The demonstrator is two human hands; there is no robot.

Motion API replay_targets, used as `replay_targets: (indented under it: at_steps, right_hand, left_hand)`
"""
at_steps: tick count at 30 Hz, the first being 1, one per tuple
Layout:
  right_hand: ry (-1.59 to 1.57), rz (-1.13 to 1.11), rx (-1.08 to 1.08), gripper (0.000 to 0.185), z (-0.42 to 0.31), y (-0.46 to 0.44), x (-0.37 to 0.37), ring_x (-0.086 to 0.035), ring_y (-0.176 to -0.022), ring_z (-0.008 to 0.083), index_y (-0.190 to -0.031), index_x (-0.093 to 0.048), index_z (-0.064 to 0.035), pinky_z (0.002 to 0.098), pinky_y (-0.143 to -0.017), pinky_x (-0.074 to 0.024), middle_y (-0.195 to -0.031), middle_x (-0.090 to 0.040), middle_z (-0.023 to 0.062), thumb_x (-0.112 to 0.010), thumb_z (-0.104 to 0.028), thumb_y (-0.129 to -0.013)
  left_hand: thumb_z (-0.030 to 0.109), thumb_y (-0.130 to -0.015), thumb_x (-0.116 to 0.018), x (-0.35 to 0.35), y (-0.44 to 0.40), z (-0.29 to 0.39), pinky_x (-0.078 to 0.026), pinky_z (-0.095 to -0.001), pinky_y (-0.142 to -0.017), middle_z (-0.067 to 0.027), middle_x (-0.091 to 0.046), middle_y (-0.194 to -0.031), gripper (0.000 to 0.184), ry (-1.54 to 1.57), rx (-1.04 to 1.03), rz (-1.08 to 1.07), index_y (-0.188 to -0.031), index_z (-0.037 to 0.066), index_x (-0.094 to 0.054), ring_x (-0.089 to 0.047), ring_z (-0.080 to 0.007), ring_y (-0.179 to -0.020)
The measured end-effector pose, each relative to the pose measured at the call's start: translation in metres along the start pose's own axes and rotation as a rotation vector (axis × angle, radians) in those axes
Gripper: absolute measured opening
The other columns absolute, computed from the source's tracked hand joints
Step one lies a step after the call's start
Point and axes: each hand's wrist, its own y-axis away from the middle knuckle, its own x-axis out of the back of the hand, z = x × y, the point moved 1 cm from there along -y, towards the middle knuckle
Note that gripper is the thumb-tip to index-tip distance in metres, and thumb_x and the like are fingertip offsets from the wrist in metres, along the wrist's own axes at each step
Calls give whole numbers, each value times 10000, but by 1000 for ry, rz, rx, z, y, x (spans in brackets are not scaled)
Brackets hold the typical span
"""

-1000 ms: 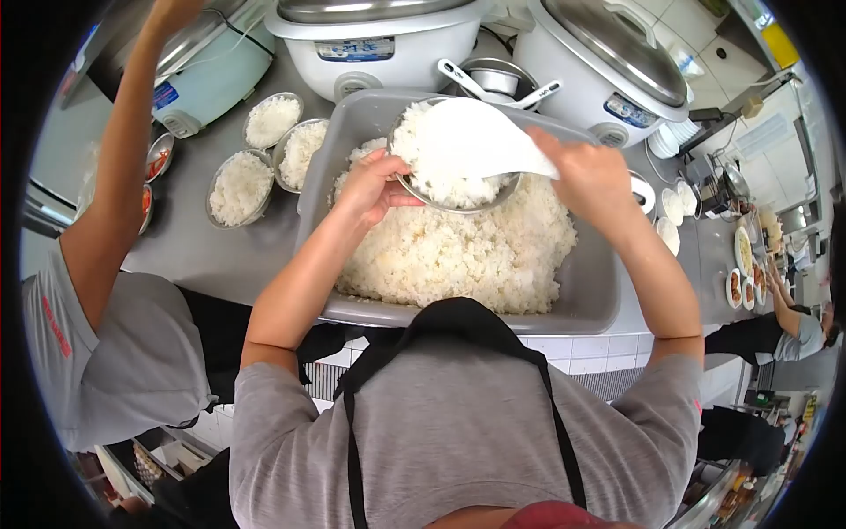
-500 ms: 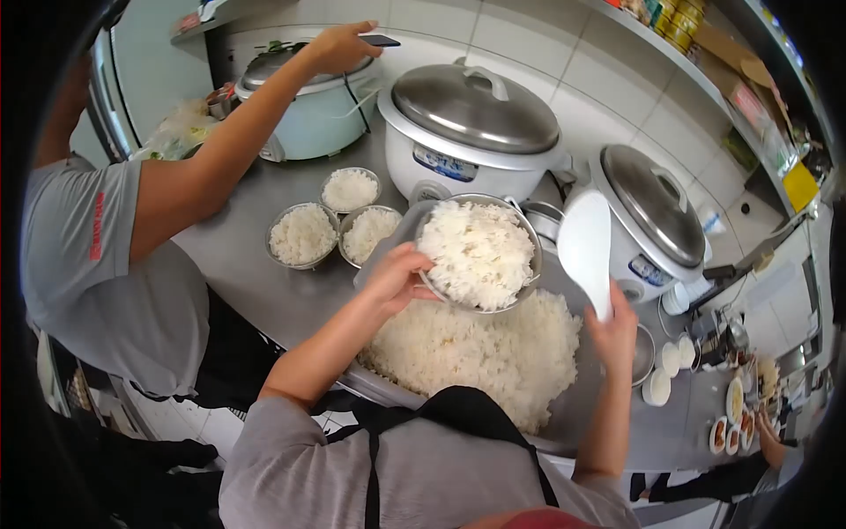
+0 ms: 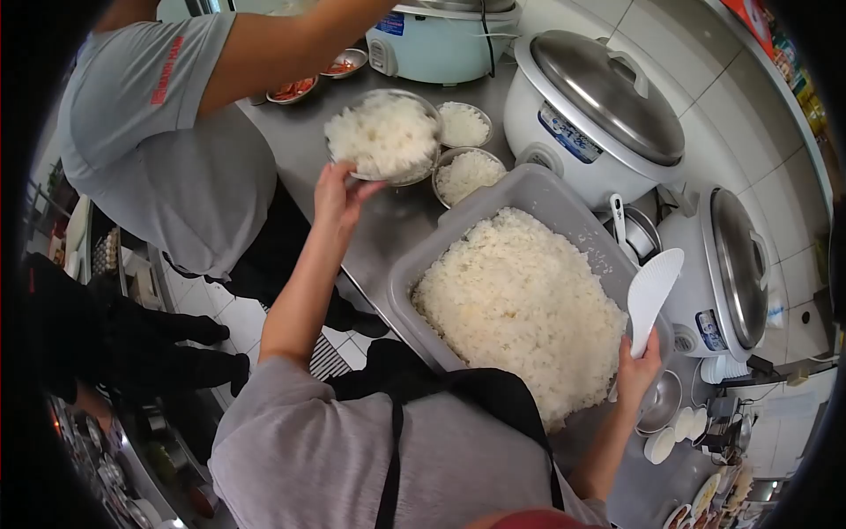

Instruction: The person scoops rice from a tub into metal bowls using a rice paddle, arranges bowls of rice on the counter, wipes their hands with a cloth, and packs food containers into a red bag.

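My left hand [image 3: 339, 196] grips the near rim of a metal bowl [image 3: 385, 137] heaped with white rice, slightly blurred. It hangs over the steel counter, partly hiding another rice bowl beneath it. Two more bowls of rice, one farther back [image 3: 464, 125] and one nearer [image 3: 470, 176], stand to its right. In front of me is a grey plastic tub [image 3: 410, 282] holding a big mound of cooked rice [image 3: 529, 309]. Above the tub's right edge, my right hand [image 3: 638, 366] is closed round the handle of a white rice paddle [image 3: 654, 286], blade up.
Rice cookers with metal lids stand behind the tub, a large white one [image 3: 564, 115], a pale blue one [image 3: 441, 44] and another white one [image 3: 705, 273]. A co-worker's arm [image 3: 291, 53] reaches across at upper left. Small bowls of red food [image 3: 344, 63] sit near it.
My left hand has carried the rice bowl left, from over the tub to beside the other bowls. The paddle stays in my right hand. The view has shifted.
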Motion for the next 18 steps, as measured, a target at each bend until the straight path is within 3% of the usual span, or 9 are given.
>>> replay_targets:
  at_steps: [5,10,13,15,17,18]
  right_hand:
    - [50,-48,-66,394,-6,0,3,-569,-781,155,-1067,-503,28,281,-704,-441,-852,-606,142,-613,-25,-692]
    - [96,-6,-19,373,11,-3,-1,-551,-716,150,-1045,-511,24,277,-671,-439,-828,-603,126,-616,-19,-689]
    - [126,4,-55,366,7,-3,0,-553,-699,155,-1032,-514,23,280,-653,-441,-819,-599,134,-622,-20,-686]
    - [143,2,-59,364,3,-6,-1,-567,-706,163,-1028,-516,21,282,-647,-445,-808,-599,147,-626,-17,-683]
    - [149,5,-71,364,2,-5,1,-570,-705,169,-1029,-516,21,282,-645,-446,-799,-597,152,-625,-18,-685]
    - [146,15,-60,363,2,-5,1,-573,-704,176,-1031,-515,21,282,-643,-447,-789,-596,156,-624,-18,-686]
  left_hand:
    - [0,-725,-468,23,-140,-1,-559,-448,-602,-151,-486,-952,280,-19,-87,5,-997,-20,-403,-544,-324,-806]
    - [-33,-714,-482,21,-224,-24,-559,-455,-581,-134,-451,-931,275,-174,35,164,-975,14,-411,-531,-299,-792]
    - [-36,-715,-486,36,-263,-55,-558,-454,-590,-130,-464,-913,271,-133,136,127,-971,15,-413,-534,-283,-783]
    - [11,-729,-549,51,-292,-64,-559,-417,-597,-121,-497,-864,203,-247,193,160,-910,21,-457,-549,-256,-700]
    - [95,-713,-641,61,-303,-58,-552,-367,-586,-115,-531,-828,212,-653,288,51,-878,27,-528,-575,-239,-660]
    - [200,-701,-683,48,-286,-48,-541,-315,-573,-109,-574,-770,247,-943,225,93,-842,17,-596,-600,-214,-648]
